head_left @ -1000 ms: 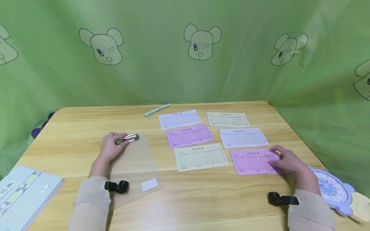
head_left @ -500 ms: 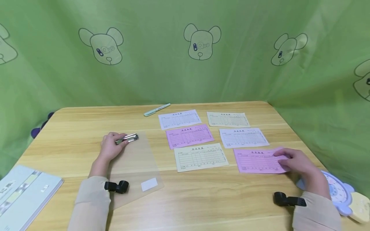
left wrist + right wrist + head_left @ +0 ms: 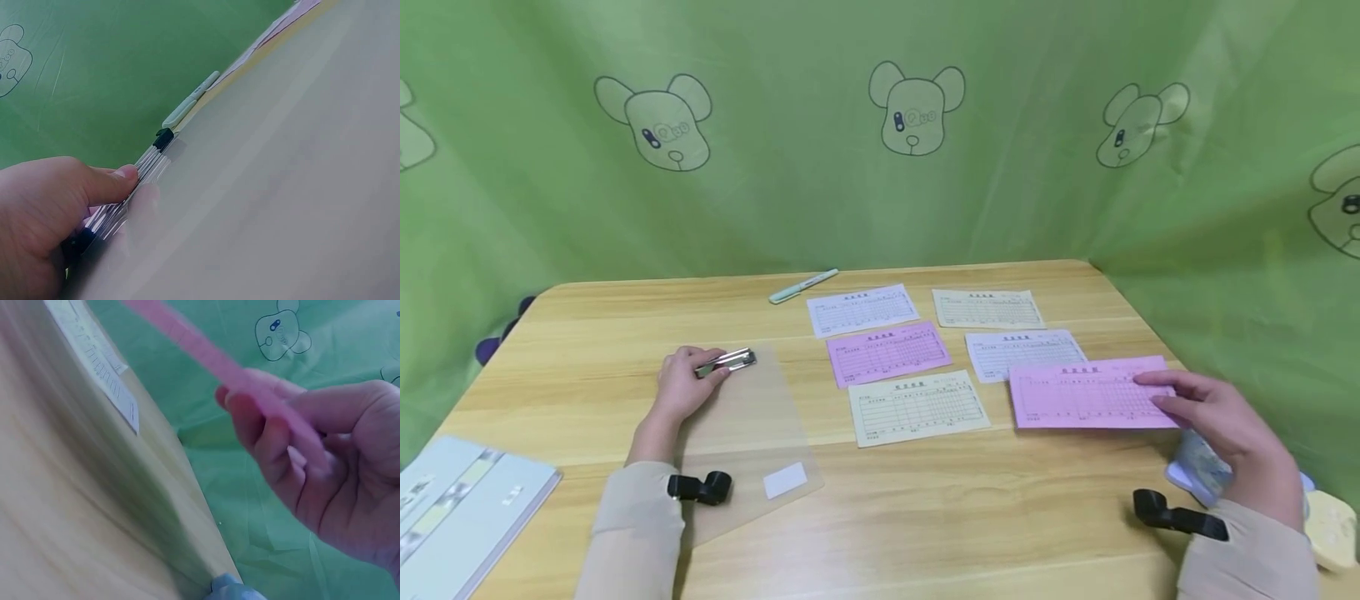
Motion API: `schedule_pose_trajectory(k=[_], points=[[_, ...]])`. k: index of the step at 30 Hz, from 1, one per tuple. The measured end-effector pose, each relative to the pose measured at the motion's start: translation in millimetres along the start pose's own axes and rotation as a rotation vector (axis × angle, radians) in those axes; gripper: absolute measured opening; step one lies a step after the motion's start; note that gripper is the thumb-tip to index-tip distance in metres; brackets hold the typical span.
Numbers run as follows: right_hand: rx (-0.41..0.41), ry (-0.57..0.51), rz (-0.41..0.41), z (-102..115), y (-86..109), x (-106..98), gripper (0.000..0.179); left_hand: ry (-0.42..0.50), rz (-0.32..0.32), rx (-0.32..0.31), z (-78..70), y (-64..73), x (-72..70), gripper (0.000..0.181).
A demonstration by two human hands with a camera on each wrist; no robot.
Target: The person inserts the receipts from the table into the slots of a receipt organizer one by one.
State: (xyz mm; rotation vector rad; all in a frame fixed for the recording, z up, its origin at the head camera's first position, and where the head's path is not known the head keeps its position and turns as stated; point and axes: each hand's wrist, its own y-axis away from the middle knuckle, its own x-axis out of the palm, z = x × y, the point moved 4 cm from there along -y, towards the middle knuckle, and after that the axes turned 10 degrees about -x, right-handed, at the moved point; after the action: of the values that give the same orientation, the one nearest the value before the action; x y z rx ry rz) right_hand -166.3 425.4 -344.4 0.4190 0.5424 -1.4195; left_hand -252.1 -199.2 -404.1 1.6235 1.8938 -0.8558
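The head view is bright, evenly lit and mostly crisp, with a pale sheen on the table point(image 3: 940, 533) and a soft shadow beside the right sleeve point(image 3: 1255, 550). The left wrist view looks hazier, pale glare streaking the board point(image 3: 269, 175). The right wrist view is dimmer and cool-toned; a dark greenish band crosses the blurred tabletop, and the pink slip point(image 3: 194, 347) is smeared.

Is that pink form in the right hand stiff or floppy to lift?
Probably light: the right hand pinches the pink form by one end. Perhaps fairly stiff, since it juts out nearly flat; its papery look suggests it could crease.
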Motion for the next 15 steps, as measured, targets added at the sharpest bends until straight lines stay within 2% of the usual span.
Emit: schedule_pose_trajectory(k=[4,10,15], points=[[-0.008,-0.042,-0.026,4.0,-6.1,4.1,0.038,-0.007,0.003,-0.011,0.8,-0.4,-0.8,0.033],[-0.041,-0.105,-0.038,20.9,-25.5,21.6,0.04,-0.013,0.004,-0.018,-0.1,0.1,-0.8,0.033],[-0.117,-0.323,-0.03,44.3,-48.8,45.0,0.035,-0.017,-0.012,-0.011,-1.4,1.2,-0.6,0.032]])
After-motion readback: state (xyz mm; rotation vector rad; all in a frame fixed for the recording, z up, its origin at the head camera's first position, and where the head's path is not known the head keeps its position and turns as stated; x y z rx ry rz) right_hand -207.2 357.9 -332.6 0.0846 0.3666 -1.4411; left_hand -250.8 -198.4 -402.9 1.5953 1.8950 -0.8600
